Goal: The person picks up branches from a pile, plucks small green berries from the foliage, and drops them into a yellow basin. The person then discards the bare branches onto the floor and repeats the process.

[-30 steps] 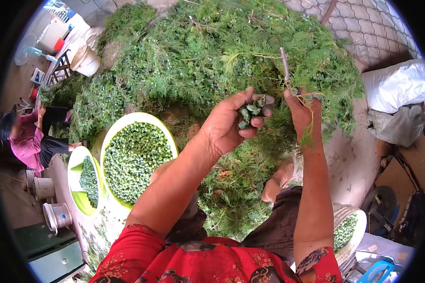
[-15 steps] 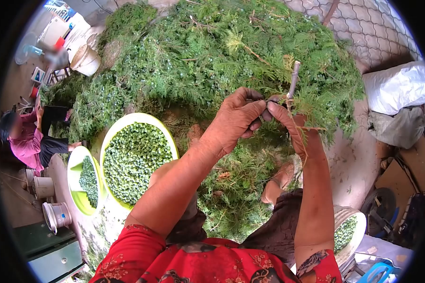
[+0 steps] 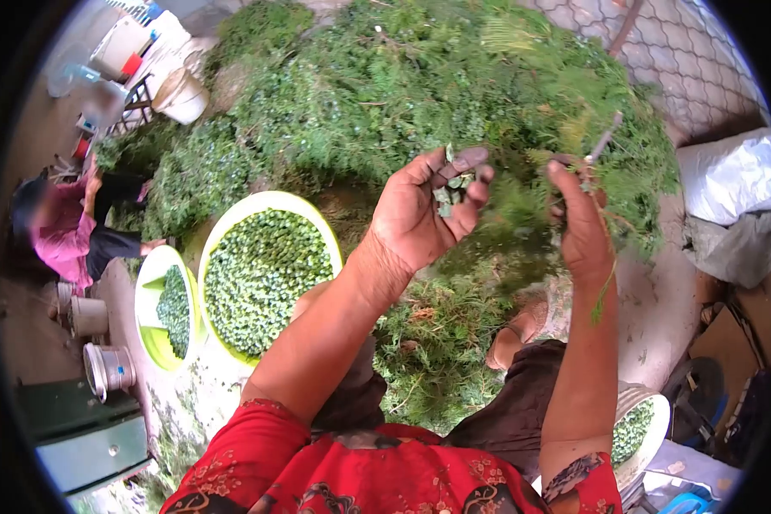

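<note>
My left hand [image 3: 413,216] is turned palm up, its fingers curled loosely around a few small pale-green berries [image 3: 445,202]. To its right, my right hand [image 3: 584,230] is closed on a leafy evergreen branch [image 3: 606,139]. The cut woody end sticks up beyond my fingers, and blurred green sprays hang from the branch. Both hands are above a big heap of cut evergreen foliage [image 3: 351,103]. Below and left of my left hand stands a yellow-green tub [image 3: 338,244] full of the same kind of berries [image 3: 265,283].
A second yellow-green tub [image 3: 150,295], partly filled, leans beside the first. At far left sits a person in a pink top [image 3: 64,231]. A bucket of berries [image 3: 632,433] stands at lower right, and white sacks [image 3: 732,176] lie on the right. Loose foliage [image 3: 437,368] covers the floor between my feet.
My hands were together at the branch; now they are apart. The left has turned palm up, showing berries, and the right has moved right with the branch. The view has shifted slightly.
</note>
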{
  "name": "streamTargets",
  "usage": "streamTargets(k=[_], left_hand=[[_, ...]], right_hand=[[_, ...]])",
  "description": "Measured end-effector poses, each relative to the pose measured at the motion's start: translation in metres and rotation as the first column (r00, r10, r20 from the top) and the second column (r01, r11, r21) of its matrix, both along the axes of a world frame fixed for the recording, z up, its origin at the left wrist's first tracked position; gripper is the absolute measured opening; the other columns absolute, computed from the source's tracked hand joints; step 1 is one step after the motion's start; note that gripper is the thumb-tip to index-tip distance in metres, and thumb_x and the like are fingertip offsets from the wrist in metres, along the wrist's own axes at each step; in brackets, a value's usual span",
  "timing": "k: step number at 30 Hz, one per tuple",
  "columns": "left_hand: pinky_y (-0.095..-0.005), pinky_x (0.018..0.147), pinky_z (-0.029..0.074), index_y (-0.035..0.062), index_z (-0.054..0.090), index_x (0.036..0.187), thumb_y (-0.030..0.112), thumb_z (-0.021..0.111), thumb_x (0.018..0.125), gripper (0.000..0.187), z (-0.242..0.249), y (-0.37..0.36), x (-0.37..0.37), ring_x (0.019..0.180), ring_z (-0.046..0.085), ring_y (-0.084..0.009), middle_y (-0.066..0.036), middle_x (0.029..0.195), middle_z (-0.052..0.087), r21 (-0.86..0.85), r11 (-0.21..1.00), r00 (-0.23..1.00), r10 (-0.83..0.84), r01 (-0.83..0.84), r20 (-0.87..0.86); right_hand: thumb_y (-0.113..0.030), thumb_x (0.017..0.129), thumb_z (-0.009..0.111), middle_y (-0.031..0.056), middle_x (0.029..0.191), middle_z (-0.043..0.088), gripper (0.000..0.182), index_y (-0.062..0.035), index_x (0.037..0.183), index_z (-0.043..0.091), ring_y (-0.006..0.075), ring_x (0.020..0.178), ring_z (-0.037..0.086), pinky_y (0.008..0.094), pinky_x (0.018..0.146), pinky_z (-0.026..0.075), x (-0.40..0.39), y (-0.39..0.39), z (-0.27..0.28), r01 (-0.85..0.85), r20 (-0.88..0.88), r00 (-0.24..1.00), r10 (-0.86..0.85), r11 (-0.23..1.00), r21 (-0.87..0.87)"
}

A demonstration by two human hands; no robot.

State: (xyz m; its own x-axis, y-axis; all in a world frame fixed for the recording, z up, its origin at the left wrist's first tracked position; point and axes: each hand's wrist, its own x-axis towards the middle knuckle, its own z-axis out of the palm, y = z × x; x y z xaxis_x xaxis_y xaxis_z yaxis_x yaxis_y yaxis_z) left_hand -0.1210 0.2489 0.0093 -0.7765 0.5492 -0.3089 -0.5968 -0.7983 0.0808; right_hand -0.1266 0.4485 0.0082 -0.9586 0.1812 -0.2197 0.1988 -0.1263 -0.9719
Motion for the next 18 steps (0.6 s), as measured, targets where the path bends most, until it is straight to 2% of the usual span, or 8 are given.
streamTargets(k=[1, 4, 6, 8, 11, 14, 16, 18], left_hand=[[-0.0263, 0.062, 0.046, -0.0026, 0.046, 0.118, 0.025, 0.045, 0.092, 0.038, 0.002, -0.008, 0.004, 0.087, 0.050, -0.0212, -0.015, 0.105, 0.051, 0.077, 0.997, 1.000, 0.016, -0.016, 0.003], [-0.0276, 0.066, 0.048, -0.0026, 0.047, 0.117, 0.025, 0.046, 0.092, 0.037, 0.017, -0.030, 0.019, 0.088, 0.051, -0.0218, -0.015, 0.105, 0.051, -0.159, 0.981, 0.986, 0.133, -0.116, 0.102], [-0.0265, 0.062, 0.048, -0.0032, 0.052, 0.102, 0.023, 0.049, 0.092, 0.029, 0.000, -0.072, 0.026, 0.084, 0.052, -0.0187, -0.014, 0.103, 0.053, -0.135, 0.987, 0.996, 0.091, -0.091, -0.002], [-0.0248, 0.057, 0.045, -0.0031, 0.053, 0.095, 0.019, 0.050, 0.090, 0.023, -0.009, -0.127, 0.039, 0.079, 0.053, -0.0160, -0.013, 0.095, 0.056, -0.281, 0.955, 0.986, 0.049, -0.093, -0.158], [-0.0260, 0.055, 0.043, -0.0029, 0.055, 0.094, 0.013, 0.051, 0.087, 0.018, -0.044, -0.210, 0.069, 0.075, 0.053, -0.0152, -0.011, 0.087, 0.058, -0.850, 0.450, 0.961, 0.145, -0.275, -0.234], [-0.0242, 0.059, 0.043, -0.0029, 0.058, 0.108, 0.014, 0.055, 0.082, 0.031, -0.097, -0.284, 0.105, 0.073, 0.055, -0.0157, -0.011, 0.094, 0.061, -0.952, -0.271, 0.979, -0.181, -0.143, -0.095], [-0.0204, 0.065, 0.042, -0.0006, 0.057, 0.115, 0.012, 0.058, 0.079, 0.038, -0.096, -0.302, 0.116, 0.073, 0.057, -0.0154, -0.010, 0.095, 0.063, -0.907, -0.399, 0.974, -0.221, -0.137, -0.050], [-0.0197, 0.066, 0.042, -0.0026, 0.059, 0.111, 0.010, 0.058, 0.080, 0.033, -0.078, -0.296, 0.112, 0.073, 0.058, -0.0147, -0.010, 0.090, 0.065, -0.848, -0.527, 0.997, 0.077, 0.049, 0.010]], right_hand=[[-0.036, 0.076, 0.070, -0.0023, 0.093, 0.058, 0.036, -0.0140, 0.102, 0.059, 0.0071, 0.079, 0.048, 0.0230, 0.057, 0.034, -0.002, -0.002, 0.000, 0.057, -0.005, 0.998, -0.057, 0.998, 0.040], [-0.041, 0.074, 0.070, 0.0002, 0.096, 0.059, 0.042, -0.0139, 0.104, 0.059, 0.0090, 0.080, 0.047, 0.0257, 0.060, 0.034, -0.008, 0.003, -0.010, 0.088, 0.077, 0.992, -0.102, 0.981, 0.170], [-0.046, 0.072, 0.071, 0.0035, 0.105, 0.058, 0.051, -0.0123, 0.108, 0.058, 0.0134, 0.090, 0.051, 0.0315, 0.074, 0.040, -0.015, 0.019, -0.028, 0.028, 0.171, 0.982, -0.080, 0.959, 0.283], [-0.047, 0.071, 0.071, 0.0049, 0.111, 0.055, 0.057, -0.0092, 0.112, 0.057, 0.0177, 0.100, 0.051, 0.0354, 0.088, 0.040, -0.011, 0.026, -0.043, -0.307, 0.134, 0.951, 0.280, 0.912, 0.272], [-0.039, 0.076, 0.068, 0.0081, 0.115, 0.053, 0.058, -0.0031, 0.118, 0.052, 0.0191, 0.104, 0.050, 0.0336, 0.092, 0.039, -0.006, 0.024, -0.037, -0.411, 0.193, 0.911, 0.365, 0.761, 0.502], [-0.029, 0.083, 0.061, 0.0103, 0.116, 0.053, 0.048, -0.0002, 0.120, 0.050, 0.0196, 0.100, 0.052, 0.0320, 0.087, 0.042, 0.003, 0.016, -0.017, -0.477, 0.147, 0.851, 0.504, 0.624, 0.619], [-0.024, 0.089, 0.051, 0.0102, 0.115, 0.052, 0.037, -0.0005, 0.118, 0.050, 0.0184, 0.096, 0.053, 0.0314, 0.084, 0.043, 0.002, 0.023, -0.032, -0.399, -0.037, 0.891, 0.453, 0.819, 0.413], [-0.021, 0.090, 0.049, 0.0095, 0.115, 0.052, 0.036, -0.0004, 0.119, 0.049, 0.0173, 0.095, 0.053, 0.0304, 0.084, 0.043, -0.010, 0.033, -0.049, -0.340, 0.074, 0.940, 0.333, 0.902, 0.265]])
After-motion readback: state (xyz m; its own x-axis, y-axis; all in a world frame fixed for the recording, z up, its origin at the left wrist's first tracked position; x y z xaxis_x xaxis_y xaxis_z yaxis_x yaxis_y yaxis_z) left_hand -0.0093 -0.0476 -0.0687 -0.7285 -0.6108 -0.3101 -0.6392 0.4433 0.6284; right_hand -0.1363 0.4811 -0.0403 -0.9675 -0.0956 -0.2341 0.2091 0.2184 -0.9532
